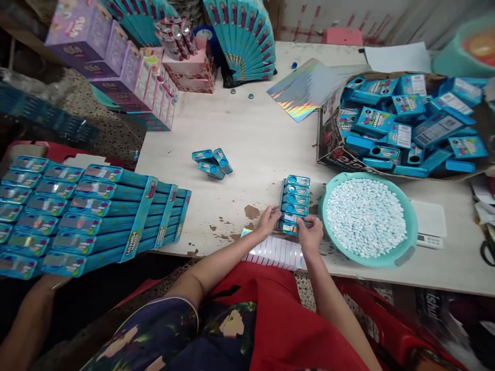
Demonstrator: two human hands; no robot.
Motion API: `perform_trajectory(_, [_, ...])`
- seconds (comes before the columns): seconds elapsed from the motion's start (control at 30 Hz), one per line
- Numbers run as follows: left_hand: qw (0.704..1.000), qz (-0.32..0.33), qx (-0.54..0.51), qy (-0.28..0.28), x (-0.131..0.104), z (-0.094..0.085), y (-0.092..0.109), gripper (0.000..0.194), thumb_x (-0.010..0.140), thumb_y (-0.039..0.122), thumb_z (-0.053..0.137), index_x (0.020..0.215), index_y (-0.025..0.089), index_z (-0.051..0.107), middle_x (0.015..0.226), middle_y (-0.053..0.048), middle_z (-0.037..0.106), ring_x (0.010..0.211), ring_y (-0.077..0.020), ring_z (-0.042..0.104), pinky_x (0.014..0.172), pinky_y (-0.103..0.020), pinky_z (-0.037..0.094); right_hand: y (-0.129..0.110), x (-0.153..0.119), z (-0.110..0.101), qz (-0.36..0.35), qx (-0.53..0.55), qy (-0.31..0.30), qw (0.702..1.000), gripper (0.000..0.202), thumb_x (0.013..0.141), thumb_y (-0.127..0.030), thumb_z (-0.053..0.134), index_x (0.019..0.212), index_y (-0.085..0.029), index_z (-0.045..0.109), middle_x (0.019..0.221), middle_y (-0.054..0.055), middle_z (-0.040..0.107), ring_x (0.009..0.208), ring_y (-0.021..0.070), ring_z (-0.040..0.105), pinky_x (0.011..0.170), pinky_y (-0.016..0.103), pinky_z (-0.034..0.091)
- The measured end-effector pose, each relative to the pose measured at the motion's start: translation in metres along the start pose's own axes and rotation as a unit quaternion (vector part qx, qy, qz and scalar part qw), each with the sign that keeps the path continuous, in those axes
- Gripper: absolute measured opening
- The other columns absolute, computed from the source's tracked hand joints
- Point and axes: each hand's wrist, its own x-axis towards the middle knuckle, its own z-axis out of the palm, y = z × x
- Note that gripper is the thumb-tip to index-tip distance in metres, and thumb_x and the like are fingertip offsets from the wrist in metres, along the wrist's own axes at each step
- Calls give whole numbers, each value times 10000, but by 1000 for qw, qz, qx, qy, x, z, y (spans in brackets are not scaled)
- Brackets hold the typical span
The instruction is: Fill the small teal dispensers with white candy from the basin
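Observation:
A short row of small blue candy boxes (296,200) stands at the table's front edge, round openings facing up. Shiny silver strips cover the tops of the nearest two. On the row's left side, my left hand (267,222) has its fingers bent together against a box. The thumb and fingers of my right hand (311,233) close on the right end of a box near the front; whether they also pinch a strip is too small to tell. Just below lies an iridescent sticker sheet (276,251) marked in strips, partly behind my forearms.
A mint-green basin (410,226) of white candies stands to the right, before a carton (328,131) of blue boxes. Three loose boxes (212,162) sit left of centre. Stacked blue boxes (88,216) fill the left, above another person's arm (33,314). A holographic sheet (305,87) lies behind.

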Motion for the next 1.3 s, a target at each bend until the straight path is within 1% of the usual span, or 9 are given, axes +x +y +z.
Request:
perform_trajectory(0.23, [986, -30, 160, 20, 14, 12, -1, 202, 863, 358, 463, 909, 187, 560, 805, -3, 587, 794, -143, 560, 731, -259, 440, -5, 5, 1, -17, -16, -3, 1000, 259, 672, -417, 615, 737, -183, 526, 760, -4, 464, 578, 137, 426, 632, 305, 394])
perform_trajectory(0.43, [952, -47, 302, -21, 11, -58, 20, 174, 814, 281, 501, 948, 199, 575, 802, -20, 583, 807, -185, 544, 734, -294, 400, -9, -14, -12, -36, 4, 16, 999, 237, 814, -356, 484, 936, -165, 553, 876, 70, 580, 771, 204, 539, 744, 359, 439])
perform_trajectory(0.53, [899, -32, 405, -163, -7, -92, 23, 202, 805, 380, 518, 832, 201, 607, 889, -50, 605, 908, -223, 540, 783, -311, 390, -4, -50, -22, -144, -19, 47, 988, 247, 856, -300, 498, 1063, -170, 534, 1038, 120, 571, 993, 250, 513, 868, 417, 409])
perform_trajectory(0.63, [808, -36, 514, -284, -23, -107, 21, 270, 712, 420, 610, 865, 197, 598, 966, -71, 598, 968, -256, 521, 785, -314, 388, 4, -84, -17, -256, -30, -92, 962, 142, 897, -218, 463, 997, -197, 563, 939, 85, 600, 934, 224, 536, 836, 371, 433])
perform_trajectory(0.73, [776, -59, 549, -307, -28, -110, 18, 267, 632, 353, 662, 824, 188, 575, 961, -71, 586, 959, -254, 521, 747, -293, 387, 7, -97, 3, -264, -108, -267, 921, 167, 918, -203, 441, 1008, -205, 581, 974, 75, 623, 945, 210, 542, 840, 336, 435])
perform_trajectory(0.87, [788, -92, 519, -318, -28, -117, 22, 263, 719, 333, 572, 952, 214, 545, 831, -5, 602, 756, -172, 555, 640, -251, 377, 1, -92, 34, -236, -220, -329, 887, 290, 875, -289, 562, 1145, -183, 553, 1152, 122, 597, 1077, 263, 500, 903, 400, 385])
perform_trajectory(1.0, [819, -89, 491, -283, -30, -123, 30, 309, 751, 326, 533, 1035, 204, 546, 868, -20, 609, 784, -179, 563, 667, -259, 395, -4, -86, 51, -214, -266, -345, 874, 310, 760, -374, 705, 967, -161, 615, 1053, 154, 627, 1051, 320, 507, 864, 454, 362])
perform_trajectory(1.17, [816, -11, 500, -290, -34, -120, 26, 282, 742, 381, 560, 921, 179, 643, 962, -86, 606, 965, -243, 530, 820, -308, 394, -4, -82, 44, -213, -267, -377, 861, 275, 727, -425, 723, 822, -193, 610, 963, 82, 646, 992, 269, 537, 800, 353, 365])
perform_trajectory(1.3, [867, -95, 356, -335, -35, -121, 19, 272, 733, 400, 549, 837, 161, 627, 749, -16, 603, 728, -166, 532, 666, -250, 394, -6, -79, 33, -213, -255, -369, 868, 110, 852, -306, 604, 909, -212, 597, 871, 29, 651, 838, 185, 571, 705, 272, 364])
